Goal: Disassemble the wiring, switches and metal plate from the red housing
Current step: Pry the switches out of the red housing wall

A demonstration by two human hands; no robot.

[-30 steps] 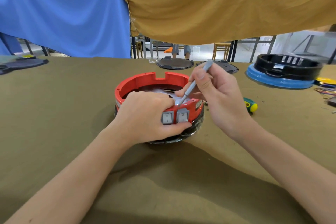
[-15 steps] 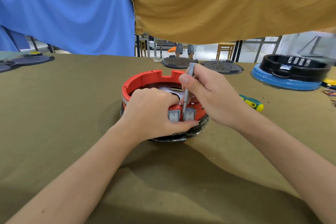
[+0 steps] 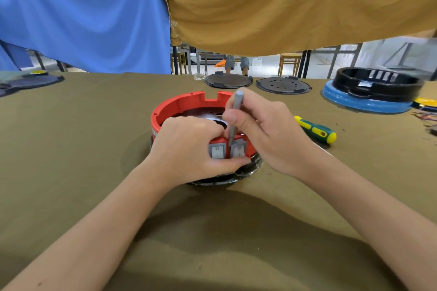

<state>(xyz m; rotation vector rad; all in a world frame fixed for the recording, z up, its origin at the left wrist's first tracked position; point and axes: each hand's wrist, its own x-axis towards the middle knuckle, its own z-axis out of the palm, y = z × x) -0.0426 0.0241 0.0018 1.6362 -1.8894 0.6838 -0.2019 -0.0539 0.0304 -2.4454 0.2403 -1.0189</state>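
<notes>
A round red housing (image 3: pixel 186 104) stands on the cloth-covered table in the middle of the view. Two grey rocker switches (image 3: pixel 217 151) sit side by side in its near wall. My left hand (image 3: pixel 189 149) grips the housing's near left rim, thumb under the switches. My right hand (image 3: pixel 267 132) holds a slim grey tool (image 3: pixel 236 111) nearly upright, its tip down in the gap between the two switches. The right switch (image 3: pixel 238 150) looks slightly tilted out. A shiny metal plate (image 3: pixel 214 117) shows inside the housing, mostly hidden by my hands. Wiring is not visible.
A green and yellow screwdriver (image 3: pixel 315 129) lies right of the housing. Two dark round lids (image 3: pixel 228 80) lie at the table's far edge. A black housing on a blue base (image 3: pixel 369 92) stands at the far right, with loose wires (image 3: pixel 424 115) beside it. Another dark part (image 3: pixel 28 81) is far left.
My right hand swung the grey tool from a slant inside the housing to nearly upright, and its tip now sits between the two switches. My left hand kept its grip.
</notes>
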